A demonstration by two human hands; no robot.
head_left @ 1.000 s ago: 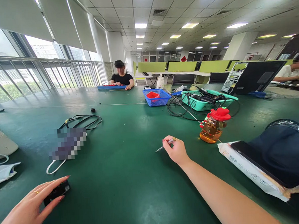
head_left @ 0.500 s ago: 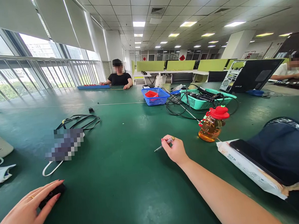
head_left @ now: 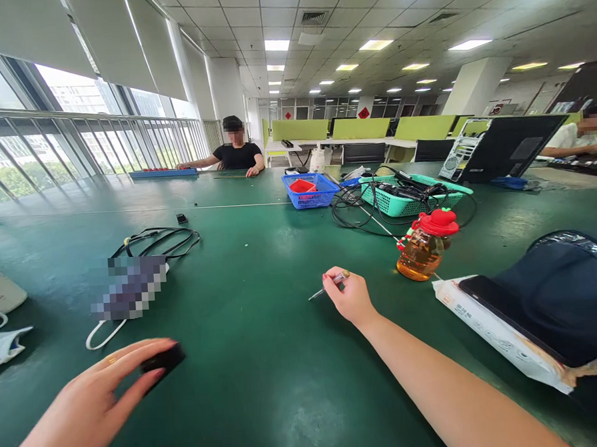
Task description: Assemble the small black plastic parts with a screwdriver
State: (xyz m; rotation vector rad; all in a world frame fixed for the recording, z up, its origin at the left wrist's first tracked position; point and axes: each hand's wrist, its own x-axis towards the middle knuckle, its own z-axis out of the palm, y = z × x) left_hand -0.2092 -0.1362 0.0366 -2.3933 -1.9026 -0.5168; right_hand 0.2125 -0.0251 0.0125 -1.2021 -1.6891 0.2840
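Observation:
In the head view my left hand grips a small black block-like object between thumb and fingers, over the near left part of the green table. What kind of object it is I cannot make out. My right hand is closed around a slim silver screwdriver, its thin tip pointing left and down at the table. A bottle of amber liquid with a red lid stands beyond my right wrist.
A lanyard with a blurred badge lies at the left. Blue and teal baskets sit farther back, cables spilling from the teal one. A phone rests on a white packet at right. One person sits opposite.
My left hand has moved right with the black object, which now appears lifted and tilted. The right hand is nearly still. The person opposite has slid a blue tray to the left.

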